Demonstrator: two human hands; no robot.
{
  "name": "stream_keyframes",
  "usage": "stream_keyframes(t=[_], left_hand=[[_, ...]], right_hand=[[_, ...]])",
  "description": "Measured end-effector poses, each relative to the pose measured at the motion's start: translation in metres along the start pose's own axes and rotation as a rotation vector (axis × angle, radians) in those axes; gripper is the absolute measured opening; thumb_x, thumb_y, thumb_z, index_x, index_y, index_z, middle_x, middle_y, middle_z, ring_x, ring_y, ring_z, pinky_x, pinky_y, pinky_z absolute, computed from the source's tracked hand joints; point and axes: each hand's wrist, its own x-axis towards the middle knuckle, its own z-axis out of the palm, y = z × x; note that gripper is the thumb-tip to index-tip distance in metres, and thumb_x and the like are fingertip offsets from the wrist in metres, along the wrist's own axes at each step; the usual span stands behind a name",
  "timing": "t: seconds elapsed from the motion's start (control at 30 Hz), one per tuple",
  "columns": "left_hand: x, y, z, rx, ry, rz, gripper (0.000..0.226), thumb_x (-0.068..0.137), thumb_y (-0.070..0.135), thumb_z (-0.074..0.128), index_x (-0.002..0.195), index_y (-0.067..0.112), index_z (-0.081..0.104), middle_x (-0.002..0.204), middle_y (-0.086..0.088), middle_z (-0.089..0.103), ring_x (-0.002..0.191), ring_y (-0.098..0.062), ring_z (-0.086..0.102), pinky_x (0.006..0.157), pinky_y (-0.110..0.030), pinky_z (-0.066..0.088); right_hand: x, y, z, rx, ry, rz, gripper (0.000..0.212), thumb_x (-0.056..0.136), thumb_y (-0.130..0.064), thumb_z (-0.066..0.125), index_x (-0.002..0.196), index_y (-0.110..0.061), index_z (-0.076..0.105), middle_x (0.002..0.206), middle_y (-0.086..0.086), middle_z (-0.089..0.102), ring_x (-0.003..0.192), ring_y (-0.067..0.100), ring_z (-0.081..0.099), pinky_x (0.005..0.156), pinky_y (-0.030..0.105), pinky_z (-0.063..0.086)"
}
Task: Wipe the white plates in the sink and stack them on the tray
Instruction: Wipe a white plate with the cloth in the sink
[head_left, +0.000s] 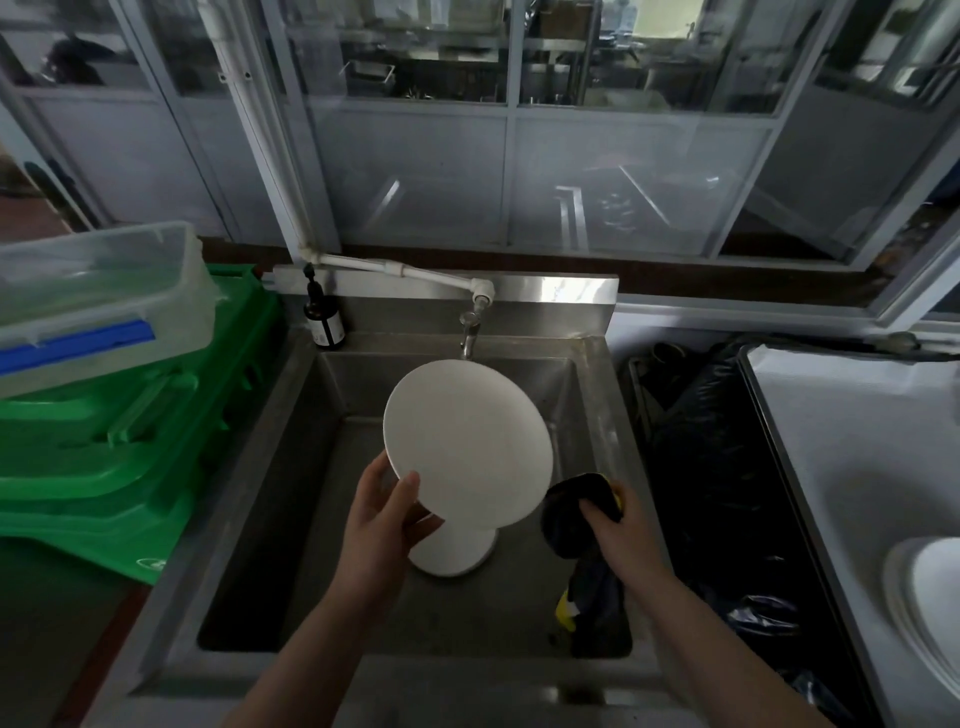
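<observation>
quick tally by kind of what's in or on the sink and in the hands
White plates: 2, one held tilted by the left hand at, one lying in the sink beneath it
Dark cloths: 1, gripped by the right hand
Dark pump bottles: 1, on the sink's back left corner
Taps: 1
Total: 5

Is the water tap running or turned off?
Off, it seems. No stream shows below the tap, and the plate the left hand holds under it shows no splashing.
</observation>
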Motion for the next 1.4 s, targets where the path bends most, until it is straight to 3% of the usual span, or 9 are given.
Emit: stream_keyframes(t=[0.17, 0.53, 0.83, 1.03, 1.13, 1.27, 1.4], left_hand=[[0.003, -0.006, -0.006, -0.029, 0.065, -0.038, 0.034, 0.098, 0.021, 0.055, 0.132, 0.018, 0.054, 0.122, -0.009, 0.068, 0.091, -0.021, 0.074, 0.074, -0.036, 0.058], [0.002, -0.006, -0.022, -0.024, 0.154, -0.059, 0.024, 0.099, 0.020, 0.055, 0.123, 0.018, 0.057, 0.116, -0.007, 0.069, 0.088, -0.020, 0.074, 0.077, -0.040, 0.057], [0.002, 0.001, -0.028, -0.024, 0.174, -0.048, 0.016, 0.102, 0.017, 0.050, 0.116, 0.018, 0.059, 0.111, -0.006, 0.069, 0.084, -0.018, 0.073, 0.077, -0.038, 0.055], [-0.001, 0.002, -0.027, -0.019, 0.163, -0.041, 0.013, 0.102, 0.018, 0.051, 0.111, 0.017, 0.060, 0.111, -0.008, 0.068, 0.086, -0.019, 0.072, 0.077, -0.038, 0.056], [-0.002, 0.000, -0.027, -0.023, 0.164, -0.046, 0.010, 0.102, 0.018, 0.052, 0.107, 0.017, 0.060, 0.110, -0.009, 0.068, 0.089, -0.020, 0.071, 0.077, -0.037, 0.055], [-0.003, 0.002, -0.024, -0.023, 0.163, -0.046, 0.009, 0.101, 0.017, 0.052, 0.103, 0.016, 0.061, 0.106, -0.008, 0.069, 0.085, -0.019, 0.072, 0.075, -0.038, 0.055], [-0.005, 0.005, -0.022, -0.021, 0.151, -0.055, 0.011, 0.102, 0.018, 0.051, 0.105, 0.014, 0.061, 0.107, -0.009, 0.069, 0.088, -0.022, 0.071, 0.081, -0.042, 0.057]], right_hand=[[0.024, 0.007, -0.032, -0.089, 0.122, 0.048, 0.033, 0.094, -0.029, 0.065, 0.121, -0.017, 0.050, 0.109, 0.007, 0.060, 0.101, 0.027, 0.059, 0.084, 0.039, 0.049], [0.038, 0.041, -0.074, -0.187, 0.274, 0.160, 0.044, 0.093, -0.029, 0.063, 0.132, -0.015, 0.049, 0.115, 0.014, 0.061, 0.101, 0.033, 0.059, 0.085, 0.041, 0.050], [0.031, 0.061, -0.080, -0.331, 0.196, 0.236, 0.044, 0.095, -0.022, 0.059, 0.136, -0.009, 0.048, 0.120, 0.019, 0.060, 0.098, 0.033, 0.056, 0.079, 0.035, 0.044], [0.026, 0.069, -0.077, -0.395, 0.152, 0.254, 0.041, 0.096, -0.020, 0.056, 0.134, -0.006, 0.048, 0.122, 0.023, 0.060, 0.109, 0.040, 0.058, 0.082, 0.037, 0.044], [0.029, 0.066, -0.077, -0.414, 0.155, 0.268, 0.052, 0.094, -0.022, 0.058, 0.142, -0.006, 0.041, 0.128, 0.024, 0.058, 0.114, 0.041, 0.057, 0.090, 0.041, 0.047], [0.026, 0.048, -0.073, -0.526, 0.186, 0.204, 0.065, 0.092, -0.021, 0.060, 0.149, -0.003, 0.033, 0.143, 0.025, 0.045, 0.129, 0.043, 0.045, 0.104, 0.047, 0.042], [0.020, 0.022, -0.059, -0.693, 0.201, 0.022, 0.060, 0.090, -0.022, 0.061, 0.145, -0.008, 0.041, 0.141, 0.019, 0.048, 0.130, 0.038, 0.043, 0.105, 0.048, 0.042]])
